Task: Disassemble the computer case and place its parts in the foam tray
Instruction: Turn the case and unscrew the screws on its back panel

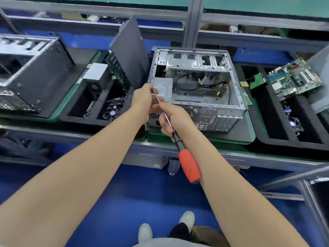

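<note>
An open computer case (229,90) lies on its side on the conveyor, with loose cables and a power supply (162,86) inside at its left. My right hand (173,120) grips the metal shaft of a screwdriver (189,166) whose red handle points back toward me. My left hand (144,100) is at the screwdriver's tip, fingers curled round it near the case's left rear corner. A black foam tray (78,97) to the left holds a power supply, a fan, a circuit board and an upright side panel (131,52).
A second foam tray (274,136) at the right holds a motherboard (295,79) and a fan. Another computer case (30,75) stands at the far left. A metal rail (249,154) runs along the conveyor's near edge. A frame post (193,22) rises behind.
</note>
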